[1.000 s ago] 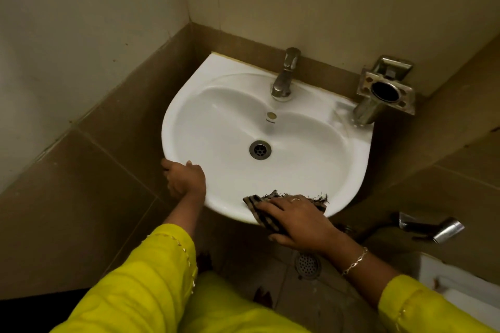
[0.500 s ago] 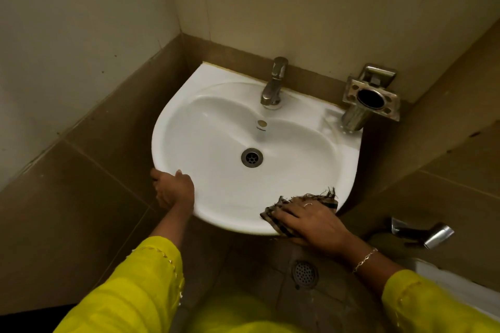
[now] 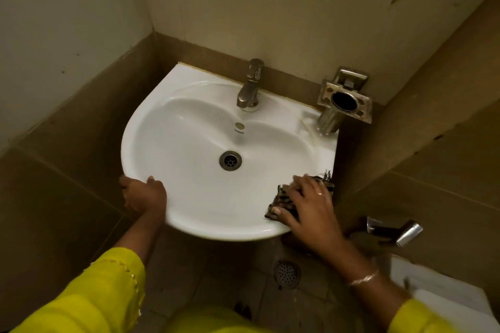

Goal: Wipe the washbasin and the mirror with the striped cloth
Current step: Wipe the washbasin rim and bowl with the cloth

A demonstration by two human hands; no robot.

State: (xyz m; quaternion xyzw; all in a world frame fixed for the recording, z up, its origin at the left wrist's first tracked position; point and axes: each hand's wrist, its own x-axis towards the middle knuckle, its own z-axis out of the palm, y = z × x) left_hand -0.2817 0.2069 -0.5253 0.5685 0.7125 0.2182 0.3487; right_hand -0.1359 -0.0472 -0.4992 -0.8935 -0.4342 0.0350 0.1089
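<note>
I'm looking down into a tiled corner, beige above and brown below, and the white washbasin (image 3: 189, 127) fills the middle of my view, fixed against the back wall. No mirror in sight from this angle.

Both yellow sleeves (image 3: 89, 297) come up from the bottom edge. The left hand (image 3: 144, 196) is on the basin's near-left rim, fingers curled under the edge and thumb on top, gripping the porcelain itself. The right hand (image 3: 307, 205) lies flat with fingers spread, palm down, pressing the striped cloth (image 3: 281, 201) onto the near-right rim; it is pinning the cloth rather than closing around it. The cloth is bunched under the palm, its frayed edge poking out past the fingertips towards the right-hand wall. That hand is slightly blurred.

At the back of the basin stands the steel tap (image 3: 250, 85), upright, spout pointing into the bowl. To its right a metal tumbler holder (image 3: 345, 101) sits on the wall, hanging over the basin's far-right corner. The drain (image 3: 230, 160) is in the centre of the bowl, the overflow cap (image 3: 239, 125) just above it.

Low on the right, a chrome spray head (image 3: 405, 232) lies near the wall. Below the basin I see a round floor drain (image 3: 287, 274). A thin bracelet (image 3: 364, 278) circles the right wrist.
</note>
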